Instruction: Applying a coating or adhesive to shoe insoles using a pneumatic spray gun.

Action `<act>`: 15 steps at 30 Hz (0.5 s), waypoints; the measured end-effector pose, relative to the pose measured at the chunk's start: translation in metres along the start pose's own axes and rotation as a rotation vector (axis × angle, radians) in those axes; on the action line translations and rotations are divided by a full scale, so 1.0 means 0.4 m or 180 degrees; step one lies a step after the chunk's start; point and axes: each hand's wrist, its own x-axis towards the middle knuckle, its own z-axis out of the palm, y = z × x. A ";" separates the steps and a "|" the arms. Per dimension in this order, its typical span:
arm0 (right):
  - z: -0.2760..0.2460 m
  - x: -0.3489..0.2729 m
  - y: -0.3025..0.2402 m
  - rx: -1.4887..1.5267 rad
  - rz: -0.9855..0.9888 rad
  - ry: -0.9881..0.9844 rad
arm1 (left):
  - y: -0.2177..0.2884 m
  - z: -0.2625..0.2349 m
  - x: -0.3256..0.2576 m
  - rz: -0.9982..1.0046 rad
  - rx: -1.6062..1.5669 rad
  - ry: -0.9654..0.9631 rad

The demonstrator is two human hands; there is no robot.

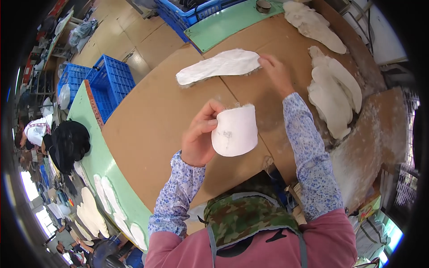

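Observation:
My left hand point(201, 134) grips a white insole-like piece point(234, 131) by its left edge, thumb in front. The piece is raised above the brown tabletop, its rounded end toward me and a grey smudge on its face. Farther off, a long white insole point(219, 67) with fuzzy edges lies crosswise on the board. The fingers of my right hand point(275, 73) are closed on its right end.
Stacks of off-white insoles lie at the right point(333, 91) and far right point(315, 27). More pale insoles point(109, 196) line a green table edge point(103, 156) at left. Blue crates point(107, 85) stand beyond. A small round tin point(263, 6) sits at the back.

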 end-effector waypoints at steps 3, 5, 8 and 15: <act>0.054 -0.113 -0.016 0.2621 0.0857 -0.2243 | -0.006 -0.007 0.026 0.0133 -0.0032 -0.0069; 0.062 -0.164 -0.010 0.2589 0.1388 -0.2216 | 0.006 -0.035 0.035 0.0262 0.0114 -0.0016; 0.058 -0.155 0.011 0.2502 0.1264 -0.2524 | 0.061 -0.131 0.025 0.0501 0.0581 0.0192; 0.106 -0.093 0.017 0.0811 0.0941 -0.2206 | 0.074 -0.416 -0.039 -0.0185 0.2964 0.1312</act>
